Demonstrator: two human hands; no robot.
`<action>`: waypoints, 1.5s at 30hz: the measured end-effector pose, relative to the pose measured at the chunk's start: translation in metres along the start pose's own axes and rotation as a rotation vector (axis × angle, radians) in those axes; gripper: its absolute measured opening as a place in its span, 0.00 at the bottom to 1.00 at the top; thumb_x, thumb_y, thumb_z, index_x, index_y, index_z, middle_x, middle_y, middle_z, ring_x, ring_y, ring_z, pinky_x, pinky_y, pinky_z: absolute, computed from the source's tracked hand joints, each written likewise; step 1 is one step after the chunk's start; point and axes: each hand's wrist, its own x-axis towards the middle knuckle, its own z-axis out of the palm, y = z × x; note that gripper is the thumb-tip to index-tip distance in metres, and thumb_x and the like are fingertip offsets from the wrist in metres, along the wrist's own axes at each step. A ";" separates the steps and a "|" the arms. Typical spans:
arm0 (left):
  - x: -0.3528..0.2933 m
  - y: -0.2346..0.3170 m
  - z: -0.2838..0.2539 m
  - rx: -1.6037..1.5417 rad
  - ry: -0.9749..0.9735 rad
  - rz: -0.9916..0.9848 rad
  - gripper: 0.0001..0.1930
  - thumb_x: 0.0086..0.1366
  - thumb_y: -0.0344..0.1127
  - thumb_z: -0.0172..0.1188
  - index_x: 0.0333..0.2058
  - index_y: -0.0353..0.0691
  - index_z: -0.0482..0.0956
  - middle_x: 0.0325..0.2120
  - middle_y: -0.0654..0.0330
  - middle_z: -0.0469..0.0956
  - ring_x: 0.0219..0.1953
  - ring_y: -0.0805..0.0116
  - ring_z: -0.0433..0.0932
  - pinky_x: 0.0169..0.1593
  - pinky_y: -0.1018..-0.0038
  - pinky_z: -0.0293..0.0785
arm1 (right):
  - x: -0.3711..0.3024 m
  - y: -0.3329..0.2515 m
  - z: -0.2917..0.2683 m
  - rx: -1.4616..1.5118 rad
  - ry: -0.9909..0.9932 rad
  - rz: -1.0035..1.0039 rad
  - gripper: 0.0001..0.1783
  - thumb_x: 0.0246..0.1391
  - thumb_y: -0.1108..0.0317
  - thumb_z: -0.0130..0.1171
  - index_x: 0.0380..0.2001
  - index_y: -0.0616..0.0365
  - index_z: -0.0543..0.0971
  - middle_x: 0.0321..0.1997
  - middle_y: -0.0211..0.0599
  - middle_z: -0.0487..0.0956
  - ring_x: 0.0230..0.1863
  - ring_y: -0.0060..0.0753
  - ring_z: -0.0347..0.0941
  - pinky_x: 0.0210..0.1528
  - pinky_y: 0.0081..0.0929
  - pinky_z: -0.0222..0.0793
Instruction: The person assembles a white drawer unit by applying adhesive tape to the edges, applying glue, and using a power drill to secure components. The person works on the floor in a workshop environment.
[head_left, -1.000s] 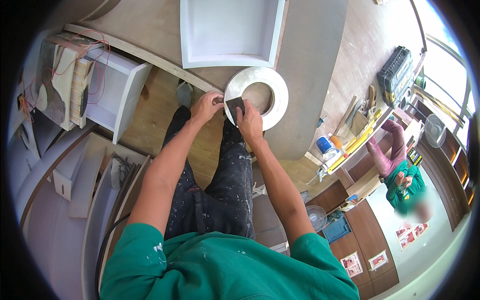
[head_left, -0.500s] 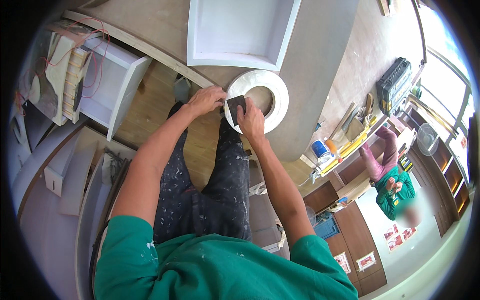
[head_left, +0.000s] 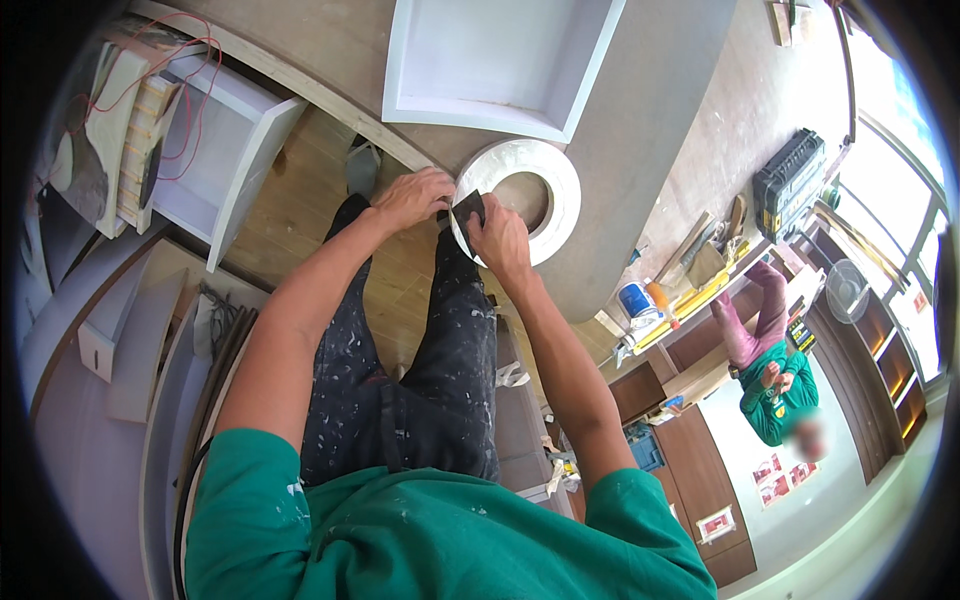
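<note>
A white ring point(head_left: 562, 192) with a wide round hole lies flat at the near edge of the brown worktop, jutting a little past it. My right hand point(head_left: 502, 240) pinches a dark sheet that looks like sandpaper point(head_left: 466, 210), held at the ring's left outer rim. The sheet is tilted and partly covered by my fingers. My left hand point(head_left: 412, 198) is closed, its fingertips curled at the same rim beside the sheet; what they grip is partly hidden, though the ring's edge is right at them.
A white open box point(head_left: 480, 113) stands on the worktop point(head_left: 650, 130) beyond the ring. To the left are a white drawer point(head_left: 235, 185) and red wire. A black tool case point(head_left: 787, 180), a blue-white can point(head_left: 637, 298) and hand tools lie at right. Another person point(head_left: 780, 390) stands farther right.
The dark sheet has tilted, showing less of its face, and my right hand has shifted slightly left over it. My left hand stays at the rim. The view has shifted a little.
</note>
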 end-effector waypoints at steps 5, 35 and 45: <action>0.000 0.001 -0.001 0.014 -0.007 -0.005 0.11 0.56 0.31 0.66 0.38 0.44 0.79 0.40 0.63 0.77 0.48 0.59 0.75 0.50 0.63 0.75 | 0.003 -0.005 0.003 -0.050 -0.040 -0.034 0.10 0.53 0.70 0.56 0.32 0.68 0.73 0.23 0.61 0.78 0.27 0.64 0.78 0.32 0.52 0.74; -0.007 0.004 0.018 -0.025 0.086 -0.057 0.08 0.55 0.30 0.67 0.34 0.43 0.79 0.37 0.62 0.76 0.48 0.57 0.72 0.52 0.63 0.72 | -0.016 -0.014 -0.015 -0.055 -0.064 -0.033 0.12 0.55 0.71 0.56 0.39 0.69 0.71 0.23 0.63 0.78 0.26 0.66 0.77 0.31 0.54 0.73; -0.006 0.006 0.016 0.007 0.055 -0.069 0.07 0.56 0.30 0.67 0.33 0.43 0.79 0.36 0.61 0.76 0.48 0.57 0.72 0.52 0.63 0.71 | -0.013 0.001 0.008 -0.051 -0.067 -0.051 0.12 0.55 0.71 0.57 0.38 0.67 0.68 0.22 0.61 0.77 0.26 0.64 0.77 0.30 0.54 0.72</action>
